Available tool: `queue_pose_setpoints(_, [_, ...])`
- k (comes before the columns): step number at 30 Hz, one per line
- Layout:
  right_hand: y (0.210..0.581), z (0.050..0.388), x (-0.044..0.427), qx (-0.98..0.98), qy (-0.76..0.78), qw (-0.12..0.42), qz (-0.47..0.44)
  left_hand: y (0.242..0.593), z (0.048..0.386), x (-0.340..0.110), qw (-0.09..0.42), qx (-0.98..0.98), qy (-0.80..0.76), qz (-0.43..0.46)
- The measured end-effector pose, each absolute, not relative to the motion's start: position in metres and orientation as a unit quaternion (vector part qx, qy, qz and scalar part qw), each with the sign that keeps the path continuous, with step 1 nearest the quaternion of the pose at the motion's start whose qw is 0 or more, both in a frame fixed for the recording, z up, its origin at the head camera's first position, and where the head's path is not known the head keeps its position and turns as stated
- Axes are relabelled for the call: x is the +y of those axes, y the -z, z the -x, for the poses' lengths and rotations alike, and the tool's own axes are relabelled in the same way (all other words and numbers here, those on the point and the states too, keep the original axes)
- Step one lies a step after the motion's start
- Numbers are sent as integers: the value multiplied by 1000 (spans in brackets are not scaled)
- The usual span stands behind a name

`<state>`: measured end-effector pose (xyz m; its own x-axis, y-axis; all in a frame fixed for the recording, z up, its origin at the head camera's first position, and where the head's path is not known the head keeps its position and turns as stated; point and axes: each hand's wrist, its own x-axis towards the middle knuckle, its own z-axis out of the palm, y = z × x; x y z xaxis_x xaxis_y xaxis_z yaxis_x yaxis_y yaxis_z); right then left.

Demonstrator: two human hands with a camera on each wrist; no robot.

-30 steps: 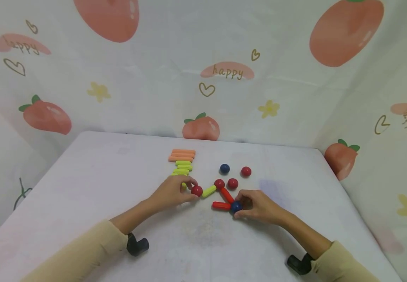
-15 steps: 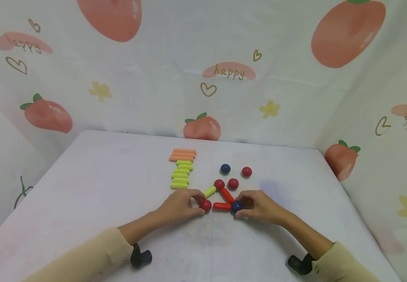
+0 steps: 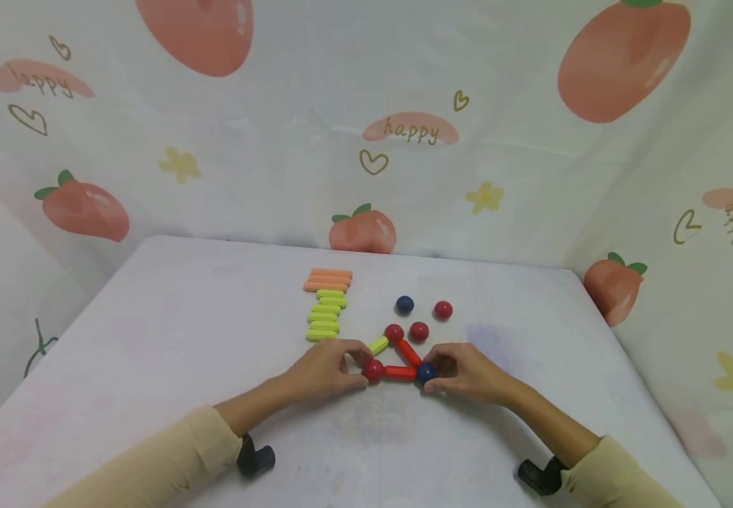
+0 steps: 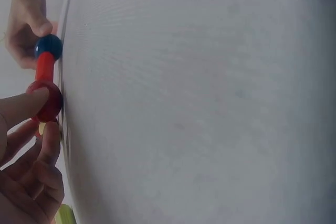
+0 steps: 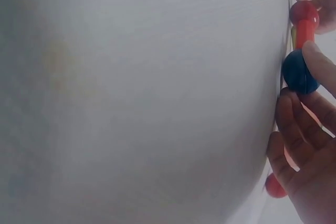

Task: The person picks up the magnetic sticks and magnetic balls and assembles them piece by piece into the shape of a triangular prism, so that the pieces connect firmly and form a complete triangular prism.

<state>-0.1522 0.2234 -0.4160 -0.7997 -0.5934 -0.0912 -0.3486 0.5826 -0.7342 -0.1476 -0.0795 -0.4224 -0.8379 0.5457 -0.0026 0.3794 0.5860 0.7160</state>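
Note:
My left hand (image 3: 328, 368) pinches a red ball (image 3: 373, 370) between thumb and fingers, low on the table. A red rod (image 3: 400, 372) runs from that ball to a blue ball (image 3: 426, 372), which my right hand (image 3: 468, 370) pinches from the right. A second red rod (image 3: 408, 352) slants from the blue ball up to another red ball (image 3: 394, 333). From that upper ball a yellow-green rod (image 3: 379, 345) slopes down to the held red ball, its lower end partly behind my left fingers. Together the pieces outline a triangle. In the left wrist view the red rod (image 4: 45, 68) touches both held balls.
Behind the triangle lie a loose red ball (image 3: 419, 331), a farther red ball (image 3: 444, 310) and a loose blue ball (image 3: 405, 305). Several yellow-green rods (image 3: 324, 317) and orange rods (image 3: 328, 280) form a column at the left. A printed cloth hangs behind the white table (image 3: 214, 303).
My left hand has brought its red ball right and nearer, swinging the yellow-green rod down with it, and the ball now meets the free end of the red rod. My right hand has stayed put.

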Motion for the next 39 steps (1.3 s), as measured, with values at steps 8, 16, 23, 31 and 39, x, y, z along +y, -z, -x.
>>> queue_pose_setpoints(8, [416,152,223,875,367,170,267,422,156,-77,106,890,-381,-228])
queue_pose_setpoints(16, [416,152,222,875,365,169,270,423,161,-70,179,855,-452,-181])
queue_pose_setpoints(23, [416,152,222,876,364,171,268,417,166,-66,230,801,-546,-86])
queue_pose_setpoints(31, [416,153,222,875,365,172,266,418,167,-71,227,811,-511,-172])
queue_pose_setpoints(39, [416,153,222,877,365,172,261,418,166,-77,240,827,-416,-293])
